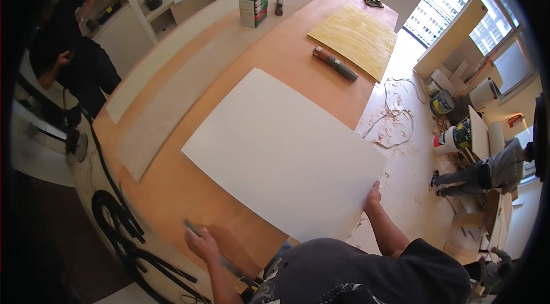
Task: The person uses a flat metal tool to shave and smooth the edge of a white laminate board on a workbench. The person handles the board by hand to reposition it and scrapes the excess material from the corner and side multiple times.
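Note:
A large white rectangular sheet (286, 149) lies slanted over the near part of an orange-brown wooden table (154, 206). My right hand (372, 196) is closed on the sheet's right-hand edge, close to its near corner. Away from the sheet, to its left, my left hand (201, 244) is over the table's near edge. Its fingers are wrapped round a dark narrow tool (191, 226), whose short end sticks out past them; its kind I cannot make out.
A green and white can (253, 6), a small dark cylinder (279, 7), a dark red and grey roll (335, 65) and a yellow coated panel (358, 39) are on the table. Black hoses (117, 229) lie at left. People stand left, right and at the far end. Buckets (442, 102) and cables are on the floor.

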The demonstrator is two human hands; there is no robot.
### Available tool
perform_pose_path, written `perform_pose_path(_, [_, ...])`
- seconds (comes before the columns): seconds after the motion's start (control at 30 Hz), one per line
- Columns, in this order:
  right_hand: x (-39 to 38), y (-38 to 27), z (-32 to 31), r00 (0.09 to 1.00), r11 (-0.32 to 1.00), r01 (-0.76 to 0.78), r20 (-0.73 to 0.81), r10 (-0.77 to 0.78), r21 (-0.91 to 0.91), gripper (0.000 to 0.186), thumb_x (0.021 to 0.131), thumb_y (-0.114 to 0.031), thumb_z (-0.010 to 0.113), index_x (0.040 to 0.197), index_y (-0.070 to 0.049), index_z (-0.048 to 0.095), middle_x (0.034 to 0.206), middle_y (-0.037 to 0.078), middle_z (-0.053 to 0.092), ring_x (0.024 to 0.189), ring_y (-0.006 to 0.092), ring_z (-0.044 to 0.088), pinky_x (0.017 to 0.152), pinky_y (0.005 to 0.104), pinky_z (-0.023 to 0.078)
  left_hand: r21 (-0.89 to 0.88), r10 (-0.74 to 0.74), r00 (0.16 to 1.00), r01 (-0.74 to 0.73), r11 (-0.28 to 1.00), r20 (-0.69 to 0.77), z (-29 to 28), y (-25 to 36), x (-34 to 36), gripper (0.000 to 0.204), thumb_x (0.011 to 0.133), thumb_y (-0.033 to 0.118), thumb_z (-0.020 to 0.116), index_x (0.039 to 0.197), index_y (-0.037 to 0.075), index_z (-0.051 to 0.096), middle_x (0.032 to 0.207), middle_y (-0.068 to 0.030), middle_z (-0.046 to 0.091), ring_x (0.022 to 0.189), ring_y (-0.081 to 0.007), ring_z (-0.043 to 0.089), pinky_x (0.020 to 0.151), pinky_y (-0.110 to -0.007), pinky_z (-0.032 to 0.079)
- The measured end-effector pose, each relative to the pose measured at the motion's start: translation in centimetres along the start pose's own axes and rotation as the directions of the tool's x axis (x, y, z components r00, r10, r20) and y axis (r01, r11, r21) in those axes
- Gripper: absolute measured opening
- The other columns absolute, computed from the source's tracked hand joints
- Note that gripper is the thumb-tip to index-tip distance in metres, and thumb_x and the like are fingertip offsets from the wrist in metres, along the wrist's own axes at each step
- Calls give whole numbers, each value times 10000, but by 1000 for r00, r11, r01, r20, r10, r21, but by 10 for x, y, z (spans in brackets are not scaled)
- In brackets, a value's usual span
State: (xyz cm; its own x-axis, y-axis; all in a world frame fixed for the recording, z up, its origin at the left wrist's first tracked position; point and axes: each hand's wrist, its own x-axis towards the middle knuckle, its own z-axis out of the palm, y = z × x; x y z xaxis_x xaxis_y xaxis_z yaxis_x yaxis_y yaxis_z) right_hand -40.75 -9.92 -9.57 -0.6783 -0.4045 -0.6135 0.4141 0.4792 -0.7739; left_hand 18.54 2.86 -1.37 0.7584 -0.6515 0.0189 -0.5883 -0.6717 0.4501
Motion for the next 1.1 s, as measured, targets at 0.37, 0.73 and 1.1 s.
perform_pose_path(0.37, [-16, 3, 49, 988, 978, -80, 144, 52, 194, 732, 990, -589, 462, 1336, 53, 525, 1299, 137, 626, 1136, 296, 628, 980, 396, 514, 224, -133, 991, 124, 967, 27, -23, -25, -131, 502, 766, 222, 755, 1080, -96, 527, 1142, -293, 541, 1111, -475, 535, 977, -539, 426])
perform_pose_path(0.73, [-15, 20, 77, 986, 972, -63, 167, 26, 225, 759, 989, -579, 463, 1394, 64, 461, 1389, 152, 565, 1180, 313, 608, 1016, 407, 496, 235, -202, 978, 184, 954, 53, -28, -12, -138, 495, 750, 254, 804, 1060, -62, 582, 1160, -270, 541, 1117, -452, 528, 930, -519, 471])
perform_pose_path(1.1, [-50, 2, 93, 973, 964, -164, 194, 123, 209, 758, 989, -582, 454, 1389, 62, 477, 1383, 139, 581, 1210, 297, 602, 1015, 395, 504, 197, -230, 968, 207, 958, 102, -21, -33, -132, 462, 757, 297, 798, 999, -55, 623, 1003, -256, 646, 948, -429, 636, 854, -489, 513])
